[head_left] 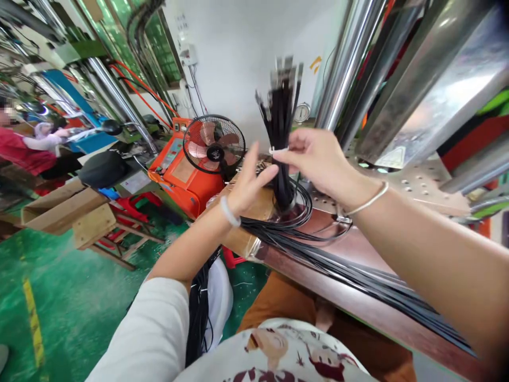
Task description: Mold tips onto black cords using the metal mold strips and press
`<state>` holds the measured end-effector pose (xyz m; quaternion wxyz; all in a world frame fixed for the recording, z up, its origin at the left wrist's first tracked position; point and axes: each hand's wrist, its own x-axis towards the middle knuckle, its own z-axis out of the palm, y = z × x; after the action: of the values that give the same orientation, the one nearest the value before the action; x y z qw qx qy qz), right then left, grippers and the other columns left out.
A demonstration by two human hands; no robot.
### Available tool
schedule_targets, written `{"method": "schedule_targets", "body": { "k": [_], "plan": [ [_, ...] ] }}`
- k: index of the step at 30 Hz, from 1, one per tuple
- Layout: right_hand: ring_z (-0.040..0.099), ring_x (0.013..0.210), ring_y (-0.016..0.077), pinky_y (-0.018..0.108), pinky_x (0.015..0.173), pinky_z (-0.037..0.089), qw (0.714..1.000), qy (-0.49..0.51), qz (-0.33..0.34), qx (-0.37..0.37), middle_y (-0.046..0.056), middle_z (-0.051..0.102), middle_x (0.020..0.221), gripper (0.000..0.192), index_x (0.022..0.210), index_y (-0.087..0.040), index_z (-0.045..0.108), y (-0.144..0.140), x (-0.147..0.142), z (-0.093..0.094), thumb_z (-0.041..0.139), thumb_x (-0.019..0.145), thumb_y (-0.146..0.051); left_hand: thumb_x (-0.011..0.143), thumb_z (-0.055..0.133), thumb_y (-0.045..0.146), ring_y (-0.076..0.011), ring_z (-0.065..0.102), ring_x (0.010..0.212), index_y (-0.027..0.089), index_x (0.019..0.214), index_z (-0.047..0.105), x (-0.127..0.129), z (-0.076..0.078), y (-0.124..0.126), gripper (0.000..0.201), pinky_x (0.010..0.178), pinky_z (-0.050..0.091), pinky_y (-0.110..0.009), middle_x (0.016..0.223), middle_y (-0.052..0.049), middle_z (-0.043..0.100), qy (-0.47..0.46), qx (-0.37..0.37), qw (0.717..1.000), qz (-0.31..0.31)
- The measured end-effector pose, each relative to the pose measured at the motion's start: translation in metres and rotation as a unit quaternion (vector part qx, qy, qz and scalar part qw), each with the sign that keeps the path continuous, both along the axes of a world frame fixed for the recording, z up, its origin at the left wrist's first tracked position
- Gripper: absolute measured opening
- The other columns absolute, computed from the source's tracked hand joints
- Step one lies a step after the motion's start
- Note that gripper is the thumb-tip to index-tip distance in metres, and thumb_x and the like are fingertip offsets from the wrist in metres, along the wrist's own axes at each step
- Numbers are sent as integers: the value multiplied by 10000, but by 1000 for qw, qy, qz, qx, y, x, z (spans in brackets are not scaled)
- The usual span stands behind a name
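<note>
A thick bundle of black cables point(281, 114) stands upright in front of me, its lighter ends blurred at the top. Around its middle runs a thin white tie point(273, 151), pinched on the right side between the thumb and fingers of my right hand point(318, 162). Just left of the bundle is my left hand point(250, 183), fingers stretched and thumb apart, holding nothing; whether its thumb touches the cables I cannot tell. From the bundle's foot, loops of black cable point(310, 249) spread over the brown tabletop point(314, 284) and run off to the right.
A black fan point(214, 151) stands by an orange machine point(185, 183) at left. Steel columns point(350, 69) rise on the right. Below my left arm, a white tub point(218, 297) holds black cables. A co-worker point(29, 151) sits far left, beyond a cardboard box point(59, 207).
</note>
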<state>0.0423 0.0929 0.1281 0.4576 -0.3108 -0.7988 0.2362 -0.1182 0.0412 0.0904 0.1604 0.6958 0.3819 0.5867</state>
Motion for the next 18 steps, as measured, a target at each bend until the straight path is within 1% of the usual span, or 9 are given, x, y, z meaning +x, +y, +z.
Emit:
{"method": "schedule_targets", "body": {
  "k": [2,3,5,7,10,12,14,16,18],
  "plan": [
    [656,846,166,382,808,523,999,-15,23,34,37,660,940,369,1072,-64,608,-21,0,9,488,957,-394,811,639,555,-285,581,1202,144,1094,625,8,-14,23,499,1066,416,-438,1205,-106,653,-97,-153,978,-103],
    [652,915,175,382,864,517,995,-64,47,63,49,669,998,363,1113,-93,604,-35,-2,6,452,980,-395,805,662,508,-262,651,1061,126,993,641,10,-17,34,426,994,472,-417,1055,-103,702,-139,-204,960,-131],
    [624,1048,183,349,972,488,963,-212,117,117,54,677,1114,365,1188,-163,593,-59,-5,-15,460,985,-434,815,668,441,-207,689,842,116,885,631,8,-13,53,335,881,526,-378,836,-76,716,-212,-269,927,-154],
    [598,1130,207,340,1017,464,915,-343,159,142,80,653,1223,457,1277,-164,553,-69,-6,-52,535,946,-478,858,622,458,-174,686,793,122,890,618,-3,2,67,338,861,534,-357,778,-50,711,-260,-286,910,-151],
    [643,1028,302,427,937,484,890,-425,105,125,184,691,1086,461,1186,-72,609,-55,7,-107,580,923,-449,973,425,503,-137,660,913,139,999,600,-39,38,83,404,951,503,-342,867,-19,731,-281,-224,931,-68],
    [661,922,312,429,863,487,878,-457,79,117,180,708,936,422,1047,-78,663,-36,27,-128,522,947,-463,1031,240,450,-121,618,1031,151,1110,570,-75,68,90,453,1016,457,-343,962,16,730,-272,-154,950,-1],
    [654,914,302,413,858,470,870,-474,68,117,166,708,908,456,1000,-97,676,-20,48,-137,432,979,-481,1029,164,472,-147,557,1185,176,1192,544,-120,100,88,507,1051,413,-350,1073,55,704,-245,-84,965,47],
    [645,933,296,415,900,441,867,-480,60,122,163,707,923,500,1008,-96,675,-11,67,-138,371,996,-492,949,293,660,-205,508,1263,230,1191,541,-171,133,77,552,1047,412,-362,1160,67,678,-169,-6,979,114],
    [646,927,281,421,957,399,860,-489,46,135,156,710,916,537,1006,-94,676,-7,78,-137,339,1001,-512,935,262,702,-230,450,1320,175,1243,477,-221,163,55,647,1124,333,-406,1242,34,633,-80,53,982,160]
  ]
}}
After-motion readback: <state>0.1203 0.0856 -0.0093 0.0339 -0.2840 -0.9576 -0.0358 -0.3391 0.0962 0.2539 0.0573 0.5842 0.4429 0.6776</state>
